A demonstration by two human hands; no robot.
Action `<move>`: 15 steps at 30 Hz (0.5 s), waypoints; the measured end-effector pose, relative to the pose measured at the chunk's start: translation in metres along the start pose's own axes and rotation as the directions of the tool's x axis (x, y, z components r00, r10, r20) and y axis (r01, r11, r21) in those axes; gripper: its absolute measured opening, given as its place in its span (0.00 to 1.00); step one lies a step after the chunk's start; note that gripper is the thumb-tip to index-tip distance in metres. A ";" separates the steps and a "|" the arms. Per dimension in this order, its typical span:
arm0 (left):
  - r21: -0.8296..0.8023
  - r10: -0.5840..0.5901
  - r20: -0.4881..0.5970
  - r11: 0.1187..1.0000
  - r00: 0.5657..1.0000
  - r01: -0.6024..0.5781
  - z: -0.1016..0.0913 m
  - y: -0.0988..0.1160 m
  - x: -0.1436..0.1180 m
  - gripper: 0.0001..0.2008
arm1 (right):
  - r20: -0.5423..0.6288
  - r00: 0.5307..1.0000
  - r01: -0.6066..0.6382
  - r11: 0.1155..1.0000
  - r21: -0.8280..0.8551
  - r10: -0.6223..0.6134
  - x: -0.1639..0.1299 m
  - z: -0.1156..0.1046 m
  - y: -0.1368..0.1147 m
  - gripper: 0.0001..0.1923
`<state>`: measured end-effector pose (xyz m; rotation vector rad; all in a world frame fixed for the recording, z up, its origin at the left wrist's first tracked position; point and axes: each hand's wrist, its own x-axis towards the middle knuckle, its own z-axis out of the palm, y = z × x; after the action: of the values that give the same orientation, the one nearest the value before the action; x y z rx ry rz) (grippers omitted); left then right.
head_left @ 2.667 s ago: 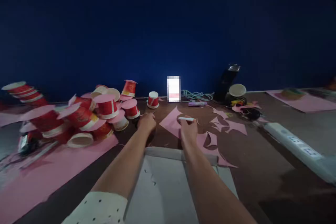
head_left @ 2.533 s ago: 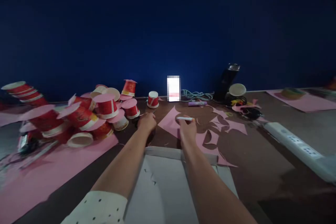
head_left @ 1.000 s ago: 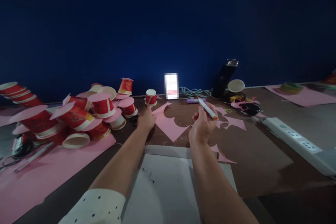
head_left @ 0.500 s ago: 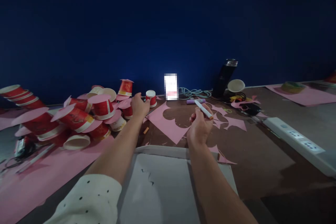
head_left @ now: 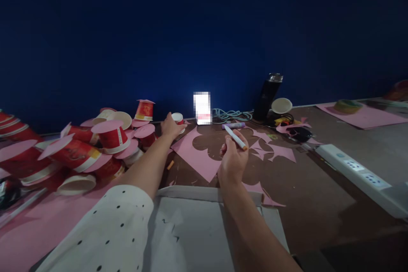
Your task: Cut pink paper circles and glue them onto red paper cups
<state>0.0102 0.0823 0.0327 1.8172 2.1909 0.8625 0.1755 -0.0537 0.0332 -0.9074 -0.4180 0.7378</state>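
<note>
My left hand (head_left: 172,127) reaches to the back of the table, its thumb across the front of a small red-and-white paper cup (head_left: 177,117). The fingers behind the cup are partly hidden, but the hand appears closed around it. My right hand (head_left: 235,155) is closed on a white marker (head_left: 236,137) with an orange end, held tilted above the table. Below and between the hands lies a pink paper sheet (head_left: 204,163) with rounded pieces cut out. A small orange cap (head_left: 170,165) lies left of the sheet.
Red paper cups with pink paper discs (head_left: 110,136) are heaped at left. A bright phone (head_left: 202,108) stands by the blue wall. Right of it are a purple tube (head_left: 233,126), a black flask (head_left: 267,97) and a power strip (head_left: 357,174). A grey box lid (head_left: 197,229) lies in front.
My left hand has moved onto the cup, its thumb now across the front. The view has shifted slightly; my right hand still holds the marker.
</note>
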 end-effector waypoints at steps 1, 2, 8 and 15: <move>-0.006 0.000 -0.014 1.000 1.000 0.000 0.002 -0.001 0.000 0.41 | 0.006 1.000 -0.005 1.000 0.006 0.005 -0.001 0.000 0.001 0.17; -0.011 -0.002 -0.025 1.000 1.000 0.002 0.003 -0.001 -0.001 0.38 | 0.008 1.000 -0.010 1.000 0.017 0.010 -0.001 0.001 0.001 0.17; -0.079 -0.115 -0.092 0.991 0.989 0.108 -0.010 0.012 -0.003 0.30 | 0.008 0.999 -0.033 0.998 0.046 0.033 -0.003 0.002 0.003 0.17; -0.430 -0.077 -0.368 0.898 0.927 -0.096 -0.051 0.047 -0.038 0.29 | -0.036 0.999 -0.009 0.999 0.037 0.010 0.004 -0.002 0.004 0.19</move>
<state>0.0352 0.0349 0.0905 1.5322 1.9455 1.6765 0.1779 -0.0502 0.0291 -0.8871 -0.3671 0.7344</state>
